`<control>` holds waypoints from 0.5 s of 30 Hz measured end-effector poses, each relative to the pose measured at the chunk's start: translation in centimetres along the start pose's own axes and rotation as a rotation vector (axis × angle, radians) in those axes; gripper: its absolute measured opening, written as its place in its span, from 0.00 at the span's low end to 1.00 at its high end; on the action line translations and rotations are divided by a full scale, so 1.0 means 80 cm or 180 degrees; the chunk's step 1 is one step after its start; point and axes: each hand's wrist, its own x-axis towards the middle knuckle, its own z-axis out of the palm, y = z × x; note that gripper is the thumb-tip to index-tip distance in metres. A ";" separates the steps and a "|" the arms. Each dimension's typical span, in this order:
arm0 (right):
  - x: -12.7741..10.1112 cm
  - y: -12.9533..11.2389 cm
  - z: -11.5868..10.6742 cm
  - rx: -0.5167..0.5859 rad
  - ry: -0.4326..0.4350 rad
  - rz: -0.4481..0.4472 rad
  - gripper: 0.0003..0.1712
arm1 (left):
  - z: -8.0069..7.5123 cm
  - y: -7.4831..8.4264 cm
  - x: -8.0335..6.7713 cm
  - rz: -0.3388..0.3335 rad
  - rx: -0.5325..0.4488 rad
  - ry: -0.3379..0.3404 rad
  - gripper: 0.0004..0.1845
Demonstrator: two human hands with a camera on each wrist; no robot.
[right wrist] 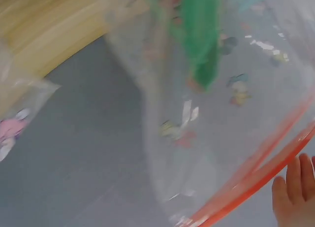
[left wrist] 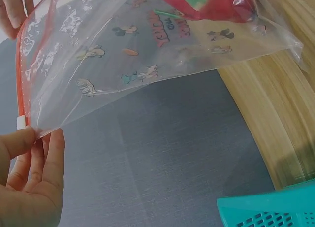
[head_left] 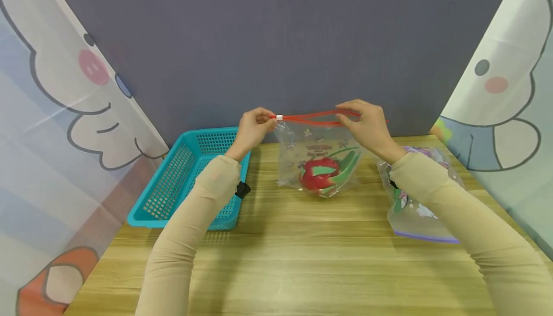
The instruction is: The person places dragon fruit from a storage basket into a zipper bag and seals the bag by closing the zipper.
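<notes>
A clear slider zip bag (head_left: 294,155) with a red zip edge and printed cartoon figures hangs upright above the wooden table, its mouth parted toward the right. Inside, at the bottom, lies a red fruit with green scales (head_left: 320,174), which looks like a dragon fruit. My left hand (head_left: 254,128) pinches the bag's left top corner, right beside the white slider (head_left: 279,117). Over at the right part of the red edge, my right hand (head_left: 367,124) holds the rim between thumb and fingers. In the right wrist view, the fingers (right wrist: 294,187) show behind the red strip.
On the left of the table (head_left: 276,268) stands a turquoise perforated basket (head_left: 149,222). A second clear bag (head_left: 427,222) with a purple edge and cartoon prints lies at the right, partly under my right forearm. A dark grey panel (head_left: 276,42) rises behind.
</notes>
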 end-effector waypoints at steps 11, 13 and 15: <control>0.044 -0.054 0.036 0.0323 -0.1093 0.0412 0.22 | -0.001 0.002 -0.005 0.0036 -0.0089 0.0011 0.09; 0.052 -0.062 0.045 0.0390 -0.1260 0.0511 0.23 | -0.002 0.002 -0.006 0.0029 -0.0127 -0.0007 0.10; 0.058 -0.068 0.054 0.0417 -0.1373 0.0576 0.24 | -0.001 0.003 -0.006 0.0037 -0.0191 -0.0040 0.10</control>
